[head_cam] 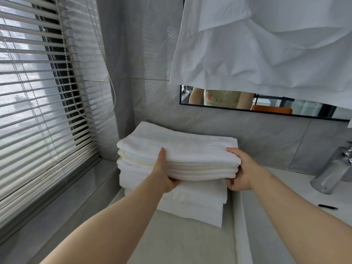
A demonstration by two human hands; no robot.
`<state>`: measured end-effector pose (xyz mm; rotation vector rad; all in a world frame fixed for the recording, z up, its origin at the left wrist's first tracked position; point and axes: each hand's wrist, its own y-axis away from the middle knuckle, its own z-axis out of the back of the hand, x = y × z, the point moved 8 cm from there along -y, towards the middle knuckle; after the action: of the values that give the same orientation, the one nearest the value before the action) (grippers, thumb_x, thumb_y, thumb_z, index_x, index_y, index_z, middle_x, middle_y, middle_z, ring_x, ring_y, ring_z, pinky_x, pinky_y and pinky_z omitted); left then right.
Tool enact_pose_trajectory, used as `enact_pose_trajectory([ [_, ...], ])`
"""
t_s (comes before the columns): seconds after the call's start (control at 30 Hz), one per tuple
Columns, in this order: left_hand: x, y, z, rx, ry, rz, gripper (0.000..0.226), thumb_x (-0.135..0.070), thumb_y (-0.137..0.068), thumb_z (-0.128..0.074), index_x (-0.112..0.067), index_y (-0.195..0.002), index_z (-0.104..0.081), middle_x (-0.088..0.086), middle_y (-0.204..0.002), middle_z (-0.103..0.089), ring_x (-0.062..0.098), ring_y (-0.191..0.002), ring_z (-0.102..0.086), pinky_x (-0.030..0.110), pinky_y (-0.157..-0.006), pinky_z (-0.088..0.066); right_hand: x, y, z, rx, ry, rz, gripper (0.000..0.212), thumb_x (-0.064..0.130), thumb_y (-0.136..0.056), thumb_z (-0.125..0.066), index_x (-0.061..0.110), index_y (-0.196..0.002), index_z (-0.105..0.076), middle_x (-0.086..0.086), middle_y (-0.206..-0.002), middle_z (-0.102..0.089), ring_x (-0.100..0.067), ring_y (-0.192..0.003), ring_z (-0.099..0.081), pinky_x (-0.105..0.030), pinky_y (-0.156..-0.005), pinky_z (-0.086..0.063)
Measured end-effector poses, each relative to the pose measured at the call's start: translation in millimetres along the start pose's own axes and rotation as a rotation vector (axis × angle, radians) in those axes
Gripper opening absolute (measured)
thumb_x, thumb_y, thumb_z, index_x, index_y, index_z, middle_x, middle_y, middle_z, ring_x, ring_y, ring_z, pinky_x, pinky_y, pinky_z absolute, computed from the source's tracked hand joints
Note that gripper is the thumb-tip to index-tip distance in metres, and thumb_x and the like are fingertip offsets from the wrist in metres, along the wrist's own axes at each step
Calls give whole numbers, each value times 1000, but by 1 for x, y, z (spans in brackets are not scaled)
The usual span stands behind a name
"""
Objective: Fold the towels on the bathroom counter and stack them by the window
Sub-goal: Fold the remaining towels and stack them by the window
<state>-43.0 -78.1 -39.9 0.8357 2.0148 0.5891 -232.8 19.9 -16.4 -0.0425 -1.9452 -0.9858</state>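
A folded bundle of white, cream and pale-blue terry towels sits directly over a lower pile of folded white towels on the pale counter beside the slatted window blind, grasped by the left hand at its front edge and the right hand at its right end, thumbs on top, fingers hidden underneath.

No legible text or labels

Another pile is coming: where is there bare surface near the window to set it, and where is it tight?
Free: the grey sill between the blinds and the towel stack; the pale counter in front of the stack, between the forearms. Crowded: right of the stack, by the faucet and small black object.
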Motion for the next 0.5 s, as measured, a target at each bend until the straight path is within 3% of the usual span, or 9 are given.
enact_pose_trajectory([
  [0.17,-48,-14,30,-149,44,-167,86,-53,-62,-81,-22,-132,-40,6,-127,-47,31,-114,-51,49,-90,-49,-4,-8,4,52,0,6,28,40,-72,-71,17,-79,-57,-1,-67,-53,-17,-64,-48,-26,-57,-36],
  [0.27,-82,-19,51,-249,4,-319,88,-50,-65,-80,-30,-135,-31,-2,-127,-42,29,-114,-49,53,-89,-49,-7,-15,4,88,-4,15,27,35,-76,-68,14,-89,-60,-7,-78,-60,-23,-72,-55,-31,-61,-43],
  [0.33,-98,-22,56,-227,-38,-355,85,-51,-67,-78,-32,-134,-30,-4,-127,-41,28,-115,-48,53,-87,-49,-7,-18,2,137,-15,6,28,32,-79,-65,11,-98,-61,-12,-86,-65,-29,-80,-60,-35,-66,-50],
  [0.37,-106,-31,59,-201,-46,-351,88,-52,-63,-80,-32,-134,-32,-4,-127,-41,28,-114,-49,52,-83,-50,-7,-20,0,164,-21,1,29,30,-80,-63,11,-102,-61,-14,-88,-68,-32,-83,-62,-38,-67,-53],
  [0.5,-152,-130,101,-254,-100,-347,127,-56,-15,-88,-35,-131,-39,-4,-130,-49,29,-110,-53,48,-63,-51,-5,-30,-3,196,-28,32,36,32,-81,-63,12,-111,-62,-16,-99,-70,-35,-92,-63,-45,-72,-52],
])
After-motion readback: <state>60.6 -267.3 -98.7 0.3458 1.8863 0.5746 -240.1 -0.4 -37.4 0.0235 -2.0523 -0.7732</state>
